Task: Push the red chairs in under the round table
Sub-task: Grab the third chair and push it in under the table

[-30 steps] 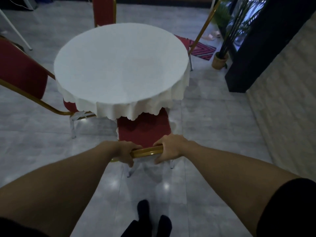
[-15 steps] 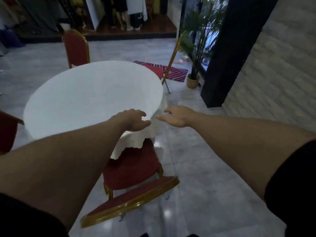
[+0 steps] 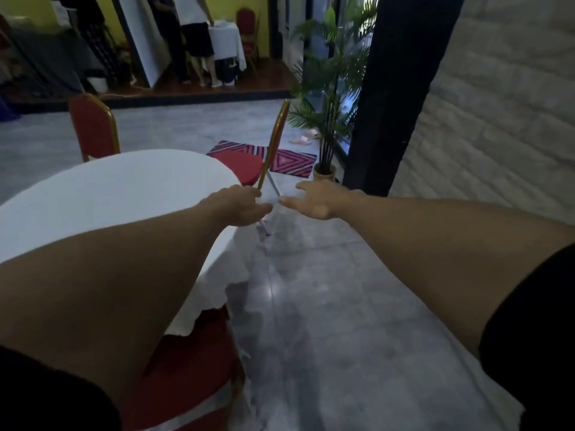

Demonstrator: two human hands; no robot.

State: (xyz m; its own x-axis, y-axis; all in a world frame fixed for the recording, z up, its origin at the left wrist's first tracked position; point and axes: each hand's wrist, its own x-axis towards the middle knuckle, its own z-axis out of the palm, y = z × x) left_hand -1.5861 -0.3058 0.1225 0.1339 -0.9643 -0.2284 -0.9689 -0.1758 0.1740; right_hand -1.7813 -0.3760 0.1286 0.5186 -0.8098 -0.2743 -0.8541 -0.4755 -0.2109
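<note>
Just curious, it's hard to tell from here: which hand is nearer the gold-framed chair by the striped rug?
Left. The left hand overlaps the chair's gold frame at its lower end; the right hand hovers open, off to its right.

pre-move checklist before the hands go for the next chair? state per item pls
1. Nearest chair seat tucked under the white tablecloth: ok.
2. Next chair, at the table's right edge, not yet pushed in: its seat sticks out past the cloth, gold back frame leaning away. Not ok.
3. Left hand free: fingers loosely curled, nothing held. Ok.
4. Right hand free: fingers spread, nothing held. Ok.
5. Floor path to that chair: bare grey tile; patterned rug lies beyond the chair. Ok.
6. Far chair behind the table pushed in: seat hidden by the tabletop. Cannot tell.
</note>
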